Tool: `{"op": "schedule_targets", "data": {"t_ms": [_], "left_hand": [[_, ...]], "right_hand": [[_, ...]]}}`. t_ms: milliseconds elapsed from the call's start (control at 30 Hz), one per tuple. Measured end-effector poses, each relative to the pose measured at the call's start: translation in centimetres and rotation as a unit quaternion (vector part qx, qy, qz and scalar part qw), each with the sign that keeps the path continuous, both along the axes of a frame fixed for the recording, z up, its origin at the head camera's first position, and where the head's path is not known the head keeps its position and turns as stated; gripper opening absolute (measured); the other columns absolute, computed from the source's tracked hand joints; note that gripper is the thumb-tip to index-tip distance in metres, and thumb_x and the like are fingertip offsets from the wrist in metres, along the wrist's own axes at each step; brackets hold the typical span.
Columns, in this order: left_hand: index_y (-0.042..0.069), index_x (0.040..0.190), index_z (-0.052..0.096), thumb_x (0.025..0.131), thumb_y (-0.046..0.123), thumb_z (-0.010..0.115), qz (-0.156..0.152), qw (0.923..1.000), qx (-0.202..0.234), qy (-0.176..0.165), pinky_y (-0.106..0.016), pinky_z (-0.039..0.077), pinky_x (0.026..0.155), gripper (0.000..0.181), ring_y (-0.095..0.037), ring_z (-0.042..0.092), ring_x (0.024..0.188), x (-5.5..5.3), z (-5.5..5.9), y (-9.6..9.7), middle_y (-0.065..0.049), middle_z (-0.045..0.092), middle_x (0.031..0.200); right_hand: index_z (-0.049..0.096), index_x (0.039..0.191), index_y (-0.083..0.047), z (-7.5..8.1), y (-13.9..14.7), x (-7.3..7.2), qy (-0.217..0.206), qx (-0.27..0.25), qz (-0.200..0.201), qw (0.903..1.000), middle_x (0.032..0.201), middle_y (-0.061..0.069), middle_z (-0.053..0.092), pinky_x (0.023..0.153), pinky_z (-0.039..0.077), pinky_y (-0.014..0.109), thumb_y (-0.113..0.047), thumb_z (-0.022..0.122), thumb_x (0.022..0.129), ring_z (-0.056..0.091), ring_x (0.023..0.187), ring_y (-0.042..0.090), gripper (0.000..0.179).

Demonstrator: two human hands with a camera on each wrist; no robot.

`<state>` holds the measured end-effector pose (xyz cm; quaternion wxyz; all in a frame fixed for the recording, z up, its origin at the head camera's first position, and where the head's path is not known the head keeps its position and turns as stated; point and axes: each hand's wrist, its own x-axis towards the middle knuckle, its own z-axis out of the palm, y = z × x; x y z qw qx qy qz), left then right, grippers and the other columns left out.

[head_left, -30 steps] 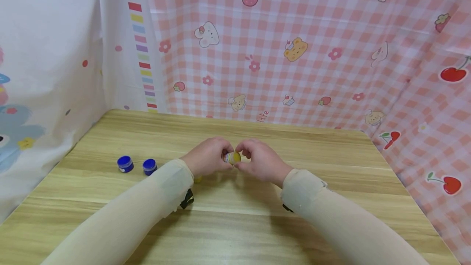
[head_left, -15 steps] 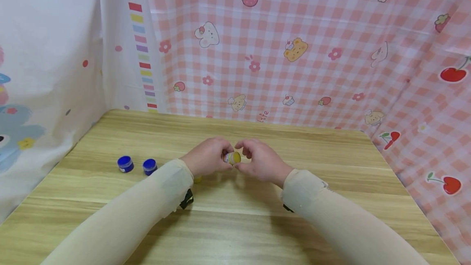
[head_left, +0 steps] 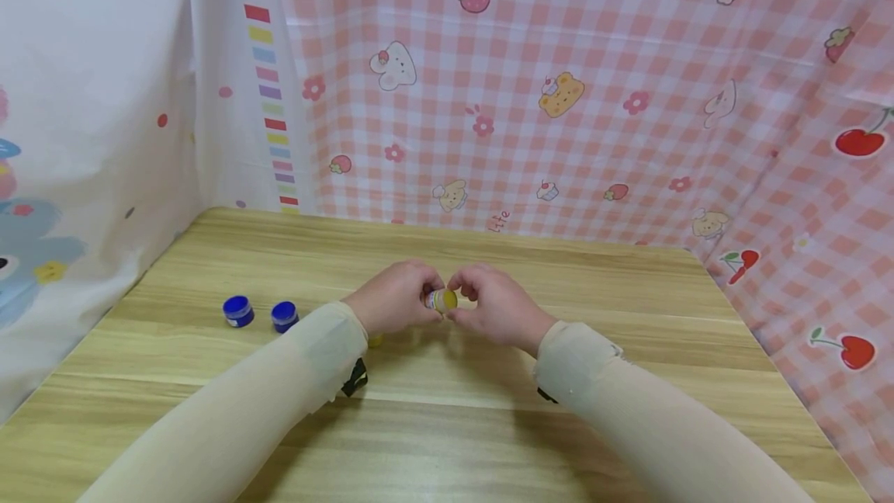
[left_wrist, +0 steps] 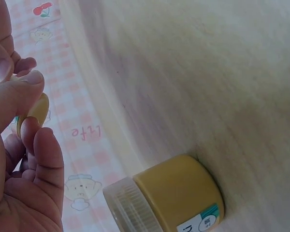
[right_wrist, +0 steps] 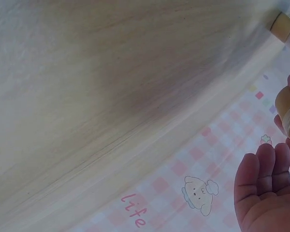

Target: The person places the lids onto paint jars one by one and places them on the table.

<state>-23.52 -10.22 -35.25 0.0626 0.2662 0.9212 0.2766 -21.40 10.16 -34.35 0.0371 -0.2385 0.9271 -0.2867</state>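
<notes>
My left hand [head_left: 394, 300] grips a small yellow paint jar [head_left: 441, 300] above the middle of the table, lying sideways with its end toward the right. The right hand [head_left: 504, 307] is at that end, thumb and index finger curved around its rim. In the right wrist view the held jar [right_wrist: 286, 102] shows a clear lid facing the right hand, whose other fingers [right_wrist: 266, 166] are loosely bent. The left wrist view shows left fingers [left_wrist: 48, 154] and thumb around the jar, mostly covering it.
Another yellow paint jar [left_wrist: 179, 193] with a clear lid stands on the table by the left wrist, mostly hidden by the sleeve in the head view. Two blue jars [head_left: 238, 311] stand farther left. Patterned cloth [head_left: 524, 138] hangs behind the table [head_left: 454, 441] and along both sides.
The right index finger lifts slightly off the jar's rim half a second ago and is back at it now. The left hand and jar stay in place.
</notes>
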Motion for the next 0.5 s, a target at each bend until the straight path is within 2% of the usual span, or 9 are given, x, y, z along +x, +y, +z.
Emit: {"op": "schedule_targets", "data": {"t_ms": [100,300,433,500], "left_hand": [[0.011,0.101,0.073,0.086,0.019,0.088,0.002,1.0,-0.001,-0.004,-0.031,0.054,0.083,0.022,-0.014,0.06,0.088,0.02,0.04,-0.01,0.0,0.067,0.098],[0.01,0.103,0.073,0.087,0.019,0.087,0.002,1.0,-0.002,0.004,-0.032,0.055,0.086,0.023,-0.014,0.061,0.09,0.03,0.14,0.01,0.0,0.067,0.099],[0.011,0.101,0.073,0.087,0.019,0.087,0.002,1.0,-0.002,0.005,-0.032,0.055,0.085,0.022,-0.014,0.061,0.089,0.04,0.13,0.02,0.001,0.067,0.098],[0.011,0.101,0.073,0.087,0.019,0.087,0.002,1.0,-0.003,0.003,-0.032,0.055,0.085,0.022,-0.014,0.061,0.088,0.04,0.14,0.03,0.001,0.067,0.098]], "right_hand": [[0.07,0.11,-0.012,0.09,-0.03,0.04,0.001,0.001,0.0,1.0,0.101,0.008,0.062,0.084,0.048,0.036,-0.022,0.081,0.092,0.057,0.095,0.024,0.024],[0.068,0.121,-0.012,0.08,0.03,0.01,0.003,-0.007,0.003,1.0,0.103,0.008,0.064,0.084,0.049,0.036,-0.02,0.082,0.09,0.059,0.096,0.026,0.034],[0.07,0.111,-0.015,0.01,-0.05,-0.03,0.007,-0.001,0.003,1.0,0.101,0.007,0.063,0.084,0.049,0.036,-0.021,0.082,0.091,0.058,0.095,0.023,0.023],[0.07,0.111,-0.014,-0.02,-0.05,-0.04,0.005,0.001,0.001,1.0,0.101,0.007,0.063,0.083,0.048,0.036,-0.023,0.081,0.092,0.057,0.094,0.023,0.024]]}}
